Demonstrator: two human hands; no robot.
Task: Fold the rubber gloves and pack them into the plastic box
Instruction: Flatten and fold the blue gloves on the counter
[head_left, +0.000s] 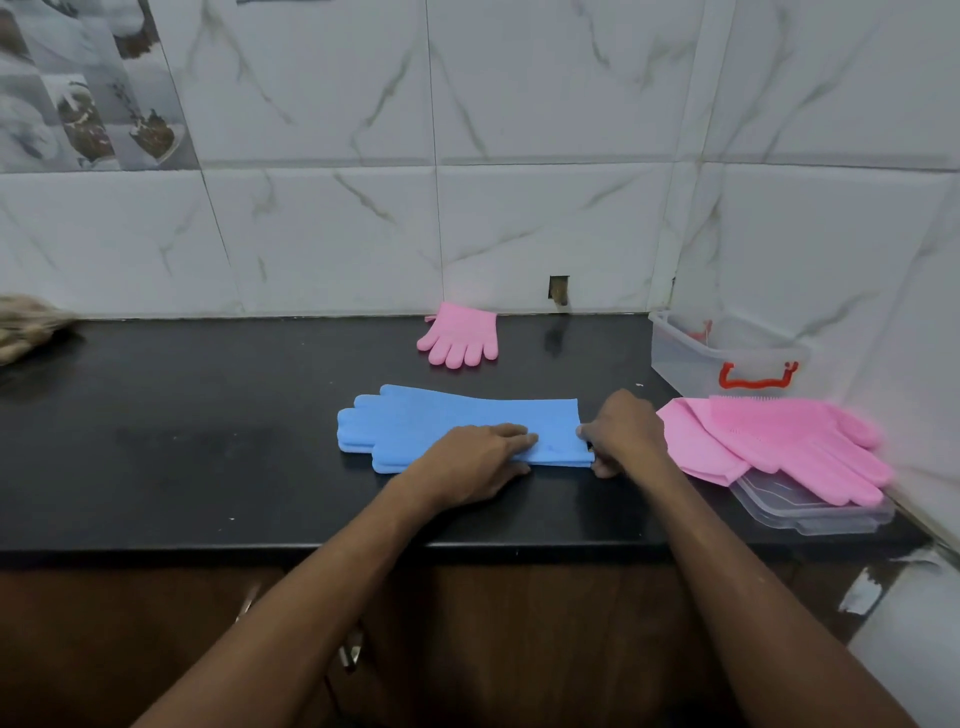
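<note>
Early stage. Blue gloves stacked on counter, not yet folded. My left hand flat, pressing middle; right hand pinches cuff end. Pink gloves wait; plastic box looks unpacked.

One view — head-worn, wide-angle. Looks forward and down across the near edge of the black tabletop, facing the marble-tiled back wall nearly square-on. Both forearms enter from the bottom edge; left hand and right hand land just below frame centre, at arm's reach, at the blue gloves. Back wall fills the upper part, tabletop the middle band, brown cabinet front the bottom. Side wall and room corner caught at right, plastic box beside them. Tile joints bow toward the frame edges — lens distortion.
</note>
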